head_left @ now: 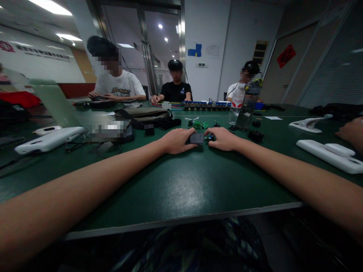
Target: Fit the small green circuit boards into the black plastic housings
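Note:
My left hand (179, 140) grips a small dark grey plastic box (197, 138) between thumb and fingers, just above or on the green table (176, 189); I cannot tell which. Close to its right, my right hand (225, 139) is closed on a small dark circuit board (210, 138), mostly covered by the fingers. The box and the board are nearly end to end, and whether they touch is unclear. Just beyond the hands lie green circuit boards (202, 124) in a loose pile. Small black boxes rest to either side, one (149, 129) on the left and another (255, 136) on the right.
A clear water bottle (235, 109) and a dark tumbler (249, 107) stand behind my right hand. White devices (329, 155) lie at right, near another person's hand (351, 132). At left are a white case (51, 139) and a fabric bag (144, 115). Several people sit opposite.

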Demonstrator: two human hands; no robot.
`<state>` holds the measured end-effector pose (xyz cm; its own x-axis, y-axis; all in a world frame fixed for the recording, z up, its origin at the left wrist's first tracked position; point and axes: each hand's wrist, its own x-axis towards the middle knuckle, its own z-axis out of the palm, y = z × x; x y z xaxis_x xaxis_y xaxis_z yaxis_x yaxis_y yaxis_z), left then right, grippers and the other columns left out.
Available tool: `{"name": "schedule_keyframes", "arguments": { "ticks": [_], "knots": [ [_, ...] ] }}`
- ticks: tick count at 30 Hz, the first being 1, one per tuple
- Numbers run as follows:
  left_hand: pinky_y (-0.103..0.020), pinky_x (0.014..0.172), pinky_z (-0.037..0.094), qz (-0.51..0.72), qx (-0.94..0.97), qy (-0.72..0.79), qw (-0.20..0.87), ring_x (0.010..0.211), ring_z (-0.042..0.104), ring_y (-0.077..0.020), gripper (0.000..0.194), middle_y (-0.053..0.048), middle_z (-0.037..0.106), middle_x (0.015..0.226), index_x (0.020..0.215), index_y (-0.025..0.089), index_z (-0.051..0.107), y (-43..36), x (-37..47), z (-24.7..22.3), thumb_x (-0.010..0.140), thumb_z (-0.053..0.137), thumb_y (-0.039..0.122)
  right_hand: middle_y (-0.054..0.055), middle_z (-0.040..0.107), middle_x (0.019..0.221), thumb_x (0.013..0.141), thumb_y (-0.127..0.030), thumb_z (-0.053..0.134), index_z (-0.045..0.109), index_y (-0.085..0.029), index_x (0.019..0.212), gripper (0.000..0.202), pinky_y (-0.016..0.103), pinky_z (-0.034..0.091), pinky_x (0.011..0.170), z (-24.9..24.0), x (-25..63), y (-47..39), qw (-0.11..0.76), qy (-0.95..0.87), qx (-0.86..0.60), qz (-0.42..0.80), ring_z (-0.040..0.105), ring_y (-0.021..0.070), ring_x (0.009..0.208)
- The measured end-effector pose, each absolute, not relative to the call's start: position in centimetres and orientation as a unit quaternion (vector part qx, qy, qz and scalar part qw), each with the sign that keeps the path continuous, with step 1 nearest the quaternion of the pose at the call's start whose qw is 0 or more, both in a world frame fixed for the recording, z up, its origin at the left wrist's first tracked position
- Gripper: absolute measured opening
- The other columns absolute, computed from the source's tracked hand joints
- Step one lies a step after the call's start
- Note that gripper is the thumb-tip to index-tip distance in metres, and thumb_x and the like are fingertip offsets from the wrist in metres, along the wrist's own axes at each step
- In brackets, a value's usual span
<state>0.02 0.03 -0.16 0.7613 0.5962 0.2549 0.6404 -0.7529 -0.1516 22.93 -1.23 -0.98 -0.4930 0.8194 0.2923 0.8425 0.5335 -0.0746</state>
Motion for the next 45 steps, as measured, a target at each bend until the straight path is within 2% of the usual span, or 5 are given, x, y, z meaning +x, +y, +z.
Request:
{"name": "schedule_keyframes", "arguments": {
  "ticks": [9,15,21,28,45],
  "knots": [
    [-0.032,0.073,0.05,-0.121,-0.935,-0.322,0.085,0.083,0.07,-0.0246,0.043,-0.009,0.072,0.093,0.117,0.017,0.054,0.2,-0.1,-0.2,0.09,0.052,0.051,0.01,0.073,0.111,0.078,-0.011,0.064,0.067,-0.016,0.112,0.034,0.033,0.047,0.093,-1.0,22.9,-1.3,0.18,-0.878,-0.444,-0.02,0.068,0.0228,0.101],
    [-0.034,0.077,0.05,-0.131,-0.939,-0.306,0.084,0.09,0.069,-0.0262,0.042,-0.012,0.071,0.101,0.114,0.015,0.055,0.3,-0.2,-0.3,0.089,0.052,0.049,0.009,0.073,0.113,0.084,-0.013,0.062,0.066,-0.016,0.114,0.031,0.032,0.046,0.093,-1.1,22.8,-1.2,0.2,-0.88,-0.43,-0.005,0.067,0.0211,0.102],
    [-0.035,0.079,0.05,-0.132,-0.921,-0.339,0.137,0.091,0.068,-0.027,0.043,-0.013,0.07,0.101,0.111,0.016,0.056,0.0,0.0,-0.2,0.09,0.049,0.052,0.012,0.072,0.113,0.088,-0.013,0.056,0.064,-0.013,0.118,0.03,0.035,0.047,0.094,-1.0,22.7,-1.3,0.175,-0.883,-0.435,0.005,0.067,0.0217,0.102],
    [-0.036,0.077,0.052,-0.112,-0.886,-0.424,0.151,0.095,0.069,-0.0293,0.048,-0.013,0.072,0.107,0.115,0.017,0.056,0.7,-0.4,-0.3,0.09,0.047,0.057,0.013,0.07,0.118,0.083,-0.011,0.061,0.065,-0.014,0.117,0.034,0.039,0.046,0.101,-1.3,22.9,-1.0,0.178,-0.882,-0.436,-0.017,0.064,0.0252,0.112],
    [-0.037,0.077,0.053,-0.101,-0.876,-0.447,0.15,0.096,0.069,-0.0295,0.048,-0.012,0.072,0.11,0.116,0.02,0.057,1.0,-0.4,-0.5,0.09,0.048,0.059,0.008,0.072,0.115,0.079,-0.006,0.062,0.069,-0.018,0.11,0.034,0.038,0.047,0.1,-1.0,23.0,-1.3,0.191,-0.906,-0.377,0.018,0.066,0.0219,0.108]
  ]
}}
